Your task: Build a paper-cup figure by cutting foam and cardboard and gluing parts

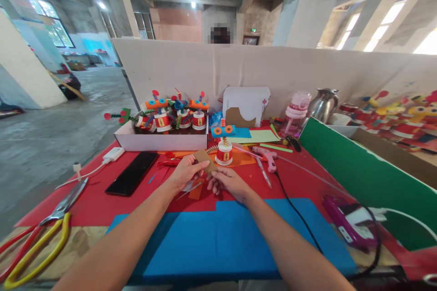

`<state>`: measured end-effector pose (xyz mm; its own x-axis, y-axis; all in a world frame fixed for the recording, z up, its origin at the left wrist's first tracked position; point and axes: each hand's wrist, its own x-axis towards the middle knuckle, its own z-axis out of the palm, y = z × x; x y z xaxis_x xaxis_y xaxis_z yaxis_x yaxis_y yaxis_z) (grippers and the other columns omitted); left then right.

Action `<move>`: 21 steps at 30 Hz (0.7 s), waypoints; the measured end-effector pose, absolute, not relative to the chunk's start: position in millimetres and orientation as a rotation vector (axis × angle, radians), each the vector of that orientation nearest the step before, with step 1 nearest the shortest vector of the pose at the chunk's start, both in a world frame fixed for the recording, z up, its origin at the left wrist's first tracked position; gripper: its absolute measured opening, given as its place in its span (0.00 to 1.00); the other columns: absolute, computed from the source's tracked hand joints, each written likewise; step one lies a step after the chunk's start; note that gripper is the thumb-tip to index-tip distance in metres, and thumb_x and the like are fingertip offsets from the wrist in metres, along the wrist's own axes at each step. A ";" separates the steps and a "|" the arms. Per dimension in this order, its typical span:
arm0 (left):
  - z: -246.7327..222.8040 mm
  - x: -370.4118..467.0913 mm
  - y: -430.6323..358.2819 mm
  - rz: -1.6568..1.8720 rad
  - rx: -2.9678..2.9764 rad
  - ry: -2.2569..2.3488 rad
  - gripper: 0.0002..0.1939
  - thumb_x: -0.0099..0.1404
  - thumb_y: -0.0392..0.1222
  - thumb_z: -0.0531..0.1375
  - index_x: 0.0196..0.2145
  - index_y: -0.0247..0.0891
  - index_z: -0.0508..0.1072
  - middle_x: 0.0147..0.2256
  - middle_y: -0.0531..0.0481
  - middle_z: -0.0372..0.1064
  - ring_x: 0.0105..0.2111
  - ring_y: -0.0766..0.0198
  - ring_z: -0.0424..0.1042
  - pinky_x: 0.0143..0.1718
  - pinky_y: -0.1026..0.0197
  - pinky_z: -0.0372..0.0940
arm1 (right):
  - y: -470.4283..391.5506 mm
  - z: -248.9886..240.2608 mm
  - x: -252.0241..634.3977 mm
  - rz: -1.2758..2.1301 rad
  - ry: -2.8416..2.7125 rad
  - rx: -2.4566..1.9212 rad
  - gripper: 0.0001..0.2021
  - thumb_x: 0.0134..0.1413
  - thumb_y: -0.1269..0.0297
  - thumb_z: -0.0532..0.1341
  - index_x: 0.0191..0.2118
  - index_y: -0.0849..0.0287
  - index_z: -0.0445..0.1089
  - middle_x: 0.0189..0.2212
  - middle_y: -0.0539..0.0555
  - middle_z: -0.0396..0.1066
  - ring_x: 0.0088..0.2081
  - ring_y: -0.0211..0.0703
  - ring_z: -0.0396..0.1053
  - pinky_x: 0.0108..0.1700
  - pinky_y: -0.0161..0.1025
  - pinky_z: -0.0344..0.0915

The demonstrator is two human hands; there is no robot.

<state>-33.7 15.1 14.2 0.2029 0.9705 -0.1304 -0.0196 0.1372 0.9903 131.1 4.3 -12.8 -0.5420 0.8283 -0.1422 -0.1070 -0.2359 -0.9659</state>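
Note:
Between my two hands is a small piece of brown cardboard (202, 158), tilted over the red sheet. My left hand (186, 173) pinches its left side, thumb lying on top. At its lower right corner, my right hand (229, 183) grips it with thumb and fingers. Just beyond stands a paper-cup figure (224, 153) with a red band, a spring neck and a blue head with orange round eyes. Orange paper scraps (196, 189) and a thin white stick (189, 190) lie below my left hand.
A white box (164, 141) of similar figures stands at the back left. Near it lies a black phone (132, 173); large scissors (58, 218) are at the left edge. A pink glue gun (268, 158), its cable, a purple power strip (350, 223) and a green box (368, 159) occupy the right.

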 end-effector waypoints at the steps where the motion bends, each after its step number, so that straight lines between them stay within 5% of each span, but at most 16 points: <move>1: 13.4 -33.8 15.4 0.977 1.175 1.092 0.23 0.44 0.55 0.68 0.26 0.36 0.64 0.12 0.60 0.59 0.10 0.77 0.49 0.12 0.70 0.41 | 4.3 -12.7 131.4 1.841 -1.370 -0.905 0.16 0.48 0.50 0.63 0.30 0.61 0.67 0.20 0.49 0.73 0.18 0.32 0.66 0.21 0.30 0.60; 9: 11.4 -35.7 15.8 0.980 1.178 1.062 0.22 0.45 0.55 0.68 0.26 0.36 0.65 0.13 0.60 0.60 0.10 0.77 0.50 0.12 0.70 0.41 | 2.4 -10.7 130.8 1.808 -1.398 -0.841 0.15 0.50 0.51 0.62 0.30 0.60 0.66 0.21 0.50 0.73 0.20 0.34 0.67 0.22 0.31 0.61; 17: 4.0 -31.4 14.2 0.945 1.352 1.078 0.23 0.50 0.56 0.65 0.15 0.37 0.61 0.10 0.57 0.57 0.10 0.75 0.50 0.13 0.68 0.45 | 3.5 -13.0 126.7 1.631 -1.437 -0.892 0.13 0.51 0.52 0.60 0.30 0.58 0.65 0.17 0.47 0.70 0.17 0.32 0.63 0.21 0.30 0.58; 21: 6.1 -26.0 8.8 1.057 1.594 1.123 0.19 0.54 0.54 0.61 0.18 0.37 0.64 0.15 0.54 0.62 0.15 0.70 0.58 0.17 0.67 0.53 | 5.6 -17.6 125.2 1.579 -1.398 -0.934 0.15 0.49 0.50 0.60 0.28 0.58 0.64 0.15 0.46 0.69 0.15 0.32 0.62 0.19 0.30 0.57</move>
<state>-26.0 8.8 6.1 0.2250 0.9635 0.1450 0.2027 -0.1919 0.9603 125.2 5.6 -17.6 -0.3973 0.9176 -0.0140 -0.0977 -0.0575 -0.9936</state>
